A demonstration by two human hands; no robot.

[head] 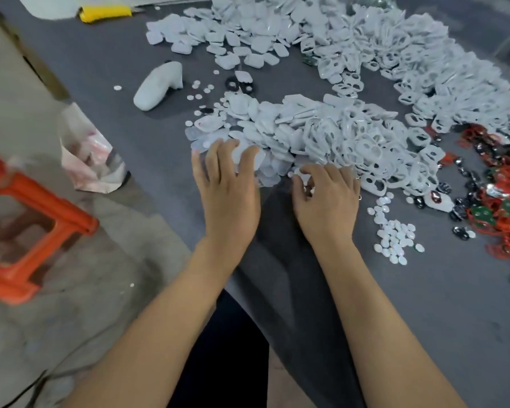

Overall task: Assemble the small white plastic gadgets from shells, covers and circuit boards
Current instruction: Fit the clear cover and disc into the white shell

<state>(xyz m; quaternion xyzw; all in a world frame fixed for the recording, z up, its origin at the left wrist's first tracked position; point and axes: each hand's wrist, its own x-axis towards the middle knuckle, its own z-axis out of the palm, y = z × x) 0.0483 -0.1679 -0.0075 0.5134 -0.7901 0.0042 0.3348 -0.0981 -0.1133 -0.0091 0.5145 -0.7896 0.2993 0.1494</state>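
Observation:
A long heap of white plastic covers (277,122) and open shells with holes (365,148) lies across the grey table. My left hand (227,189) rests at the heap's near left edge, its spread fingers touching flat white covers (265,172). Just to the right, my right hand (327,201) has its fingers curled, and thumb and forefinger pinch a small part that is too blurred to name. Red and green circuit boards (507,213) lie in a tangle at the right edge. Small white discs (395,237) are scattered right of my right wrist.
A second, larger heap of white covers (248,30) and shells (409,54) fills the far side. A white handheld tool (159,86) lies at the left, a yellow-handled tool (105,13) beyond it. A crumpled plastic bag (86,160) and an orange stool (27,216) stand beside the table.

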